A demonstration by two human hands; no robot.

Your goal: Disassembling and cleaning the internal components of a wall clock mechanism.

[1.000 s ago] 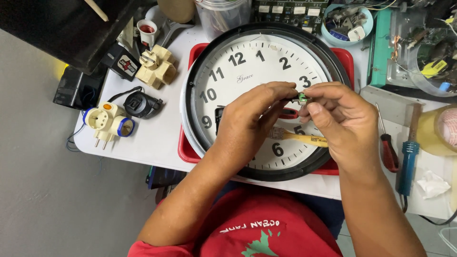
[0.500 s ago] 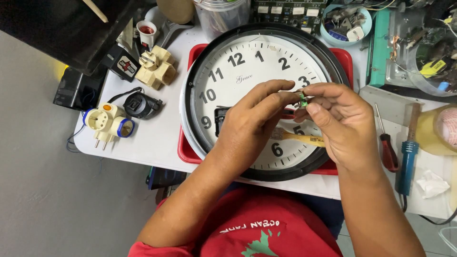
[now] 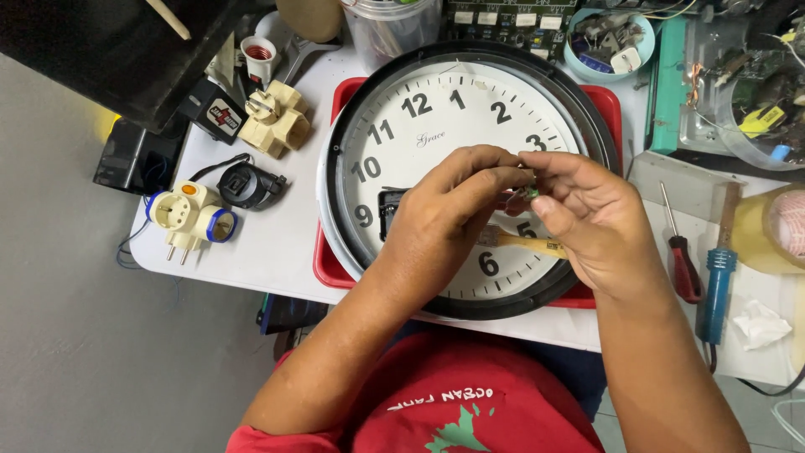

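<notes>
A large round wall clock (image 3: 419, 126) with a black rim and white dial lies face up on a red tray (image 3: 329, 260). Above its centre my left hand (image 3: 449, 214) and my right hand (image 3: 591, 222) meet fingertip to fingertip, pinching a tiny greenish part (image 3: 530, 193) between them. Which hand bears the part I cannot tell. A black square piece (image 3: 389, 204) shows on the dial beside my left hand. A yellow-handled tool (image 3: 528, 244) lies on the dial under my hands.
Cream plug adapters (image 3: 277, 122), a black plug (image 3: 250, 186) and a blue-and-cream adapter (image 3: 189, 214) lie left of the clock. A red screwdriver (image 3: 683, 264) and a blue-handled tool (image 3: 715, 285) lie at the right. Bowls and boxes of parts (image 3: 604, 42) crowd the table's far edge.
Both hands have kept their pinch over the clock's centre, with only slight shifts of the fingers. The clock and the other things have stayed put.
</notes>
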